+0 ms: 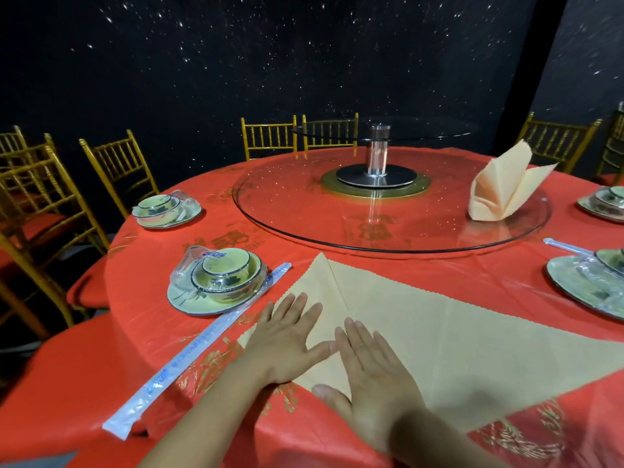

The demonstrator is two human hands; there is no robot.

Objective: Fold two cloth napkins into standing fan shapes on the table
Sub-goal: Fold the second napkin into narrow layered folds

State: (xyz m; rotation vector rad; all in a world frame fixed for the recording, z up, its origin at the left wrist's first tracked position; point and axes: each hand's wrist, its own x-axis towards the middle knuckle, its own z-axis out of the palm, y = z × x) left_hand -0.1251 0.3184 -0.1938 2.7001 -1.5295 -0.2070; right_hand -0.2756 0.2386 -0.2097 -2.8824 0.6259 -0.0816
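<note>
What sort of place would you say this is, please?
Probably a banquet restaurant: a round table under a red cloth carries a glass turntable, shrink-wrapped place settings and wrapped chopsticks, with gold chairs around it.

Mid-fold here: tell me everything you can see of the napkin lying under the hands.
The napkin is peach-coloured cloth with zigzag-cut edges, lying flat on the red tablecloth. Its left part is folded over, with a crease running from the far tip toward the hands. The left hand and right hand press flat on it at that crease. Its right end leaves the frame.
</note>
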